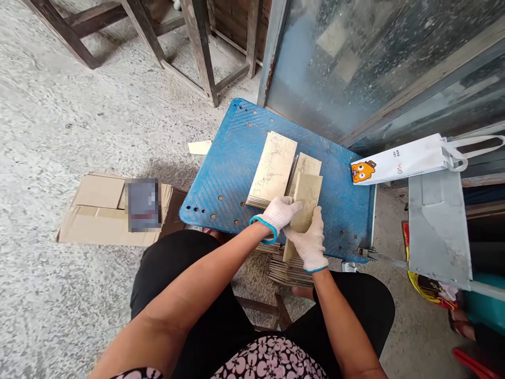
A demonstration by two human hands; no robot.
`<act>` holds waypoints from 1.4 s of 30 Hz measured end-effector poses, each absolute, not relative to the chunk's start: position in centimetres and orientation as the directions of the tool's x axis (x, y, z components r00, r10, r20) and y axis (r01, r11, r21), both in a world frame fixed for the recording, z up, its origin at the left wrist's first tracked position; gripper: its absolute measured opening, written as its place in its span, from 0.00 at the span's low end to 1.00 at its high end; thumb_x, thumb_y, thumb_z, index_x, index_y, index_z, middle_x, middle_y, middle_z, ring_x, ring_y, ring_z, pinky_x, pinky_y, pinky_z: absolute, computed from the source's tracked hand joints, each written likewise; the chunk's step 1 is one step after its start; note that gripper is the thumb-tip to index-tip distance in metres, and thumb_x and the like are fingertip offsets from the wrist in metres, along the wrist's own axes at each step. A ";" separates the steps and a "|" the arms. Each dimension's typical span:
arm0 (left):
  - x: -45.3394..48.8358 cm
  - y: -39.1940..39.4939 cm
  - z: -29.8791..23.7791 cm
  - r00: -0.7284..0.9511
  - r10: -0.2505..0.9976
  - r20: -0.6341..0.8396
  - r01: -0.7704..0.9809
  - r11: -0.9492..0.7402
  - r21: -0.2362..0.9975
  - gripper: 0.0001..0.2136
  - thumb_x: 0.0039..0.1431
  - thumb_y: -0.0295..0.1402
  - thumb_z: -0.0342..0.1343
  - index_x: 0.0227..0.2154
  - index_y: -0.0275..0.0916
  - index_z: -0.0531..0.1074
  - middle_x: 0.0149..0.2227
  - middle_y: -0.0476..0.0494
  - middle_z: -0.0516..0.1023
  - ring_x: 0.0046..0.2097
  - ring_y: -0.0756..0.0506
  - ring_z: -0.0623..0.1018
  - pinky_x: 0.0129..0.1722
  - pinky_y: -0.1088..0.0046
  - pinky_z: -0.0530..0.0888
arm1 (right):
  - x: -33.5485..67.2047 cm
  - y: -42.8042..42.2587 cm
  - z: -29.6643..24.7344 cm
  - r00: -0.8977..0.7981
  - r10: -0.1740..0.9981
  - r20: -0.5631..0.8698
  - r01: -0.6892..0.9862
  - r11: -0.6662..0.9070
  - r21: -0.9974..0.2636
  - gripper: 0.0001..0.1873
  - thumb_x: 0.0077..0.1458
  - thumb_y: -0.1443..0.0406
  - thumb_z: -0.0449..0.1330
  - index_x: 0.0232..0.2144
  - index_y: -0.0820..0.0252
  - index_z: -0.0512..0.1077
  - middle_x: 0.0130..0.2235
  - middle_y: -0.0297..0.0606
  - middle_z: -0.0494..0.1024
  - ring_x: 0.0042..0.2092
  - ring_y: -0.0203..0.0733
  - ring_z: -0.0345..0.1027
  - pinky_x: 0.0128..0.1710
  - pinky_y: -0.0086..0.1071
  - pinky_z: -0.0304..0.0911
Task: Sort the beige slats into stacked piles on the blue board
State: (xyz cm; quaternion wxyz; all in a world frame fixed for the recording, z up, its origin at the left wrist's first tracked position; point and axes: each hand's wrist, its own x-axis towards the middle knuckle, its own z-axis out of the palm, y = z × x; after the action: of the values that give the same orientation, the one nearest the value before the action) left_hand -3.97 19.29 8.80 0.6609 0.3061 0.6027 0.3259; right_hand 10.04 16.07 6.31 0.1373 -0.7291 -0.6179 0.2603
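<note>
Both my hands wear white knit gloves. My right hand (pixel 310 243) is closed round the lower part of a thin beige wooden sheet (pixel 305 197), held upright over the blue perforated board (pixel 232 173). My left hand (pixel 278 213) rests its fingers on the same sheet's left edge, beside a fanned stack of similar sheets (pixel 273 168) lying on the board. A second stack (pixel 305 164) lies just behind the held sheet. More sheets are piled below the board's near edge (pixel 290 271).
A flattened cardboard box (pixel 102 210) lies on the concrete floor at left. Wooden frame legs (pixel 203 52) stand behind. A metal panel (pixel 355 58) leans at right, with a white paper bag (pixel 406 160) and a grey metal plate (pixel 437 226).
</note>
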 end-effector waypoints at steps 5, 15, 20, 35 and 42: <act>-4.6 19.2 10.3 -0.025 0.903 -0.428 0.381 0.405 0.831 0.15 0.60 0.40 0.54 0.46 0.38 0.74 0.40 0.43 0.81 0.43 0.44 0.79 0.41 0.73 0.73 | 10.1 21.6 7.0 0.267 0.901 -0.342 0.830 -0.395 -0.392 0.57 0.40 0.49 0.68 0.68 0.55 0.53 0.62 0.53 0.66 0.58 0.63 0.67 0.54 0.50 0.65; -4.4 15.4 11.0 0.472 0.644 -0.602 0.818 -0.066 0.571 0.18 0.56 0.37 0.56 0.46 0.32 0.79 0.45 0.25 0.81 0.48 0.32 0.81 0.46 0.59 0.77 | 7.9 28.3 5.2 0.290 0.893 -0.345 0.870 -0.396 -0.293 0.57 0.34 0.51 0.71 0.63 0.66 0.57 0.59 0.62 0.67 0.59 0.64 0.65 0.56 0.49 0.64; -4.3 15.1 10.6 0.442 0.611 -0.657 0.856 -0.067 0.513 0.16 0.57 0.33 0.57 0.47 0.31 0.79 0.46 0.24 0.80 0.48 0.31 0.81 0.47 0.55 0.77 | 6.4 29.5 4.6 0.327 0.874 -0.361 0.881 -0.420 -0.217 0.59 0.36 0.50 0.71 0.65 0.66 0.53 0.60 0.62 0.65 0.60 0.62 0.64 0.56 0.46 0.64; -5.4 16.1 11.8 0.400 0.617 -0.678 0.874 -0.035 0.484 0.18 0.59 0.29 0.55 0.51 0.31 0.78 0.47 0.24 0.80 0.49 0.32 0.80 0.47 0.54 0.77 | 5.4 28.7 3.2 0.343 0.885 -0.314 0.890 -0.413 -0.193 0.58 0.48 0.46 0.64 0.68 0.73 0.45 0.66 0.66 0.55 0.67 0.63 0.52 0.63 0.48 0.55; -5.1 16.7 9.7 0.393 0.599 -0.698 0.892 -0.065 0.447 0.17 0.58 0.29 0.56 0.50 0.30 0.78 0.47 0.25 0.80 0.50 0.33 0.79 0.48 0.58 0.76 | 10.7 29.0 4.5 0.225 0.967 -0.116 0.789 -0.251 -0.561 0.40 0.56 0.44 0.57 0.61 0.65 0.63 0.58 0.51 0.69 0.61 0.54 0.63 0.60 0.47 0.60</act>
State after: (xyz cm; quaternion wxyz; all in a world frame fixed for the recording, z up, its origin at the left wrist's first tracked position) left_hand -5.06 16.70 9.72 0.4382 0.7103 0.5248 -0.1674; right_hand 10.72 28.99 4.47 0.1967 -0.7575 -0.5795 0.2272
